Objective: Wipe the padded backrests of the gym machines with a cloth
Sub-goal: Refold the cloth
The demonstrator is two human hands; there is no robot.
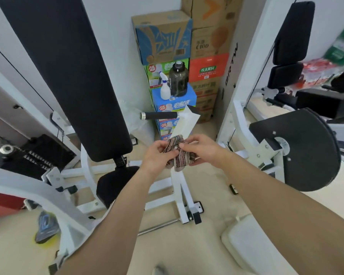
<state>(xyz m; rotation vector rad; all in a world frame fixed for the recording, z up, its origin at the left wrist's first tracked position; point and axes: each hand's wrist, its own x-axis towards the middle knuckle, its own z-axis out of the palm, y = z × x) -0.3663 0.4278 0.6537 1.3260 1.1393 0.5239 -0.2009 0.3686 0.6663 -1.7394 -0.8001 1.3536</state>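
I hold the cloth (178,153) with both my hands in front of me, above the floor (207,187) and between the two machines. It is a striped cloth, brown and pale, bunched together. My left hand (157,155) has its fingers (168,154) closed on the left part of the cloth, and my right hand (202,149) has its fingers (185,147) pinched on the upper right part. The two hands are very near each other, with the cloth between them.

The long black backrest (68,76) stands tilted at my left, on a white frame (179,195). The cloth does not touch it; it is just beside its lower end. Under the backrest is a small black seat pad (113,181).

At my right is a second machine with black pads (292,34) high up and a round black plate (306,153) lower.

Behind my hands a black handle (159,115) sticks out to the left. Further back, cardboard boxes (207,56) are stacked in the corner. On a blue box (175,104) stand a white spray bottle (165,86) and a big dark bottle (178,79), just beside each other.
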